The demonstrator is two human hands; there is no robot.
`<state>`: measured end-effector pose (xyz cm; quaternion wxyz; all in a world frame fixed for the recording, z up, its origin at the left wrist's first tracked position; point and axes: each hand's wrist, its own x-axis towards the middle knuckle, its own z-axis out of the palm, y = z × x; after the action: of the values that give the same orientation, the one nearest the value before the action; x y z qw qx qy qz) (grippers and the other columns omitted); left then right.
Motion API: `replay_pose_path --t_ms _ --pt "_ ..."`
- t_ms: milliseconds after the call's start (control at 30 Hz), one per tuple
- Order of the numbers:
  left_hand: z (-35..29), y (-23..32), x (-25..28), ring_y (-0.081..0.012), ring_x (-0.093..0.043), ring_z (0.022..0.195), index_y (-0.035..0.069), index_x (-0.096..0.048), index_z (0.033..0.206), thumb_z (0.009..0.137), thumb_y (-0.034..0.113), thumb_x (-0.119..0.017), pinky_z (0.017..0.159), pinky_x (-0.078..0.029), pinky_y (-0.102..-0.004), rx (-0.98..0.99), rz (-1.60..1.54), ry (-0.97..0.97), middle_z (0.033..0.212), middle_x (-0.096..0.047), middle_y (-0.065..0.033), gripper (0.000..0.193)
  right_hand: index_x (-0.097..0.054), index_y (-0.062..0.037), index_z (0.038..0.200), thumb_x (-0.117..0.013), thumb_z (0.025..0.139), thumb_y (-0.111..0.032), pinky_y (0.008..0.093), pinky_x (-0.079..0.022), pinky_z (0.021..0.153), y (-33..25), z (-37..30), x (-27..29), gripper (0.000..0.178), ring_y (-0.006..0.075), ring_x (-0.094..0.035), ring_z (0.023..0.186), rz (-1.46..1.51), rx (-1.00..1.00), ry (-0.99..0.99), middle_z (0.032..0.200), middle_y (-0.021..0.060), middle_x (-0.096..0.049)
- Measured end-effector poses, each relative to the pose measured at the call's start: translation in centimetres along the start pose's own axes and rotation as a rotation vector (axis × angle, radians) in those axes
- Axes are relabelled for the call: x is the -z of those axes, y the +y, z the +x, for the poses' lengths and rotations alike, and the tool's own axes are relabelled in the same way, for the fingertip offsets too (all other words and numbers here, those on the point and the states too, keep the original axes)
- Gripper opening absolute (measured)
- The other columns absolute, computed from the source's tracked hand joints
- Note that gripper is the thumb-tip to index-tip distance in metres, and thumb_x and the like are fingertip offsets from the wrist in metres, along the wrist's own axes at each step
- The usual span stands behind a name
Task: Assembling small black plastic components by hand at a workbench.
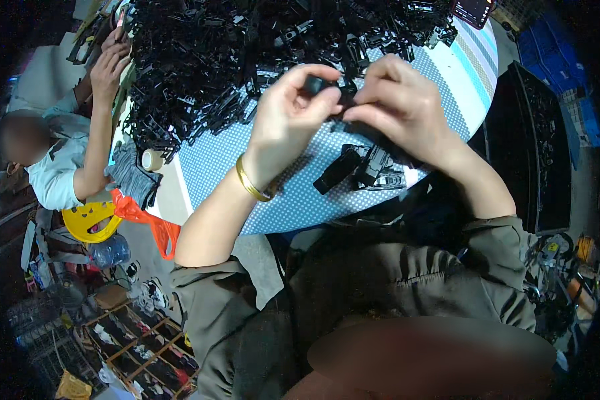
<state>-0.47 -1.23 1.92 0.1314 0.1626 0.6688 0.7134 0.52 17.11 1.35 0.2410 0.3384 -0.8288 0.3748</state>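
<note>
Both my hands are raised over the table and meet at a small black plastic part (346, 91). My left hand (288, 120) pinches it between thumb and fingers, a gold bangle on the wrist. From the other side the fingertips of my right hand (407, 107) grip the same part. My fingers cover much of it, so its exact kind is hidden. Below my hands, close to the table's near edge, a few loose black parts (340, 170) lie together on the cloth. Beyond my hands spreads a large heap of similar black plastic parts (193, 60).
The round table wears a blue dotted cloth (220, 167). At its left sit another person (63, 160), a dark grey cloth (133, 177), a roll of tape (151, 159) and a red plastic bag (163, 230). A yellow stool (90, 223) stands below. Blue crates (553, 53) are at far right.
</note>
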Motion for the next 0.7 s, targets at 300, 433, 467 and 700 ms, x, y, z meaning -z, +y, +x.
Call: replay_pose_path --t_ms 300,433,467,700 --pt "0.3 -1.5 0.3 -0.0198 -0.060 0.088 -0.010 -0.038 0.115 0.088 0.008 -0.044 0.080 -0.050 -0.0248 0.054 -0.333 0.078 0.099 -0.057 -0.0172 0.033 -0.061 0.0017 0.080 -0.060 0.080 -0.011 0.0177 -0.038 0.048 0.7 0.1 -0.2 0.013 0.0057 -0.049 0.055 0.372 -0.558 0.010 0.066 0.0008 -0.056" --pt "0.0 -1.7 -0.3 -0.0191 -0.057 0.093 -0.010 -0.038 0.118 0.090 0.008 -0.040 0.084 -0.047 -0.0272 -0.018 -0.217 0.103 0.104 -0.054 -0.0178 0.034 -0.061 0.0017 0.077 -0.062 0.080 -0.014 0.0188 -0.039 0.046 0.9 0.2 0.2 0.016 0.0064 -0.050 0.052 0.369 -0.650 -0.024 0.061 0.0012 -0.056" --pt "-0.1 -1.7 -0.4 -0.0191 -0.057 0.093 -0.010 -0.038 0.118 0.090 0.008 -0.040 0.084 -0.047 -0.0272 -0.018 -0.217 0.104 0.104 -0.054 -0.0178 0.034 -0.061 0.0017 0.077 -0.062 0.080 -0.014 0.0188 -0.039 0.046 0.9 0.2 0.4 0.016 0.0064 -0.050 0.052 0.369 -0.649 -0.025 0.061 0.0012 -0.056" --pt "-0.3 -1.2 -0.6 -0.0201 -0.056 0.095 -0.010 -0.037 0.119 0.090 0.008 -0.036 0.085 -0.047 -0.0290 -0.054 -0.127 0.068 0.105 -0.053 -0.0187 0.034 -0.060 0.0006 0.072 -0.061 0.080 -0.014 0.0202 -0.042 0.047 1.1 0.3 0.9 0.017 0.0077 -0.053 0.051 0.374 -0.681 -0.097 0.059 0.0022 -0.056"
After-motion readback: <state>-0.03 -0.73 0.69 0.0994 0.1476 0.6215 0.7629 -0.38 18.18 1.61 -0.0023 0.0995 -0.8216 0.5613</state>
